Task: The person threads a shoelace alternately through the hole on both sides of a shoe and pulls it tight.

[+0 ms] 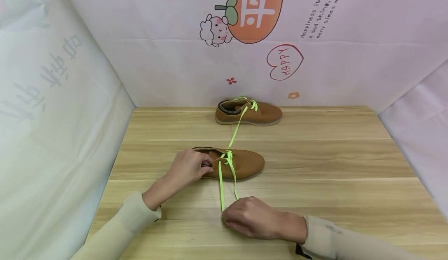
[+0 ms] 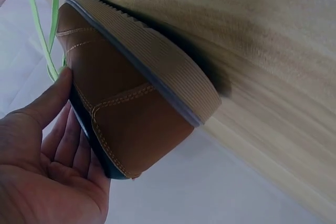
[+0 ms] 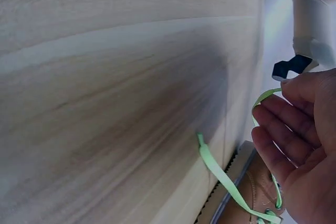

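A brown leather shoe (image 1: 250, 165) with neon-green laces lies sideways on the wooden table, toe to the right. My left hand (image 1: 190, 166) holds its collar at the heel end, thumb on the outer side and fingers in the opening, as the left wrist view shows on the shoe's side (image 2: 113, 85). In front of the shoe, my right hand (image 1: 250, 218) pinches one green shoelace (image 1: 221, 186), stretched from the eyelets toward me. Another lace end (image 3: 223, 179) rests loose on the table in the right wrist view.
A matching brown shoe (image 1: 267, 113) stands behind, against the white printed backdrop (image 1: 168, 69). Its green lace (image 1: 237, 130) trails forward to the near shoe. White cloth walls border the wooden tabletop (image 1: 332, 166) at left and right.
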Demonstrator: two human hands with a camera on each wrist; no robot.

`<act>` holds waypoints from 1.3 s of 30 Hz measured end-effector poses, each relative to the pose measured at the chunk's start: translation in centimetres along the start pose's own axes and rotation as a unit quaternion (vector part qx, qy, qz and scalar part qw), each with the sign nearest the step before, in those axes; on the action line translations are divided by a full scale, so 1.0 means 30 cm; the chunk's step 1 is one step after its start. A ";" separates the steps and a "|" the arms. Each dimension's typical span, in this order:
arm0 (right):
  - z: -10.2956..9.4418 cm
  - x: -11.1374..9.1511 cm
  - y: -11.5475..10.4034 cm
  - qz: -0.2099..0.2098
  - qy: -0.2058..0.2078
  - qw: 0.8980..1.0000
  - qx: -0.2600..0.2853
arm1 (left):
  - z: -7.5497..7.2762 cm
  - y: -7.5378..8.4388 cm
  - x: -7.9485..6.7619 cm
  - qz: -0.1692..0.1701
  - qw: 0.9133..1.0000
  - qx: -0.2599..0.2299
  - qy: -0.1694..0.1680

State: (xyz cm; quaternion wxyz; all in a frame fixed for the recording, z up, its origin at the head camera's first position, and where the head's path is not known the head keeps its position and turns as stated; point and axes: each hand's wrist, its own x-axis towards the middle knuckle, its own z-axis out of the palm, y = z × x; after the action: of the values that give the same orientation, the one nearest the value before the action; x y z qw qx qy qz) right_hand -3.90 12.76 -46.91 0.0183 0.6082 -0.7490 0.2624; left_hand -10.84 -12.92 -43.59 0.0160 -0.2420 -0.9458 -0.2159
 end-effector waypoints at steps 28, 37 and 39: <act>-0.017 -0.066 0.092 -0.061 -0.067 0.984 -0.153 | -0.006 -0.005 0.003 -0.010 1.000 -0.024 -0.001; -0.010 -0.075 0.114 -0.105 -0.083 0.966 -0.223 | -0.007 -0.017 0.018 0.001 0.992 -0.096 0.080; -0.009 -0.072 0.119 -0.117 -0.080 0.957 -0.253 | -0.006 -0.020 0.022 0.007 0.990 -0.093 0.108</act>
State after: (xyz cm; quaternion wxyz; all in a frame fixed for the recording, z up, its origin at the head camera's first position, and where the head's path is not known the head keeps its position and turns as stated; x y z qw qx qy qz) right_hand -6.69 15.27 -48.74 0.1424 0.6863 -0.7132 0.0110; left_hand -11.72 -13.16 -43.56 0.0974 -0.2245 -0.9126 -0.3275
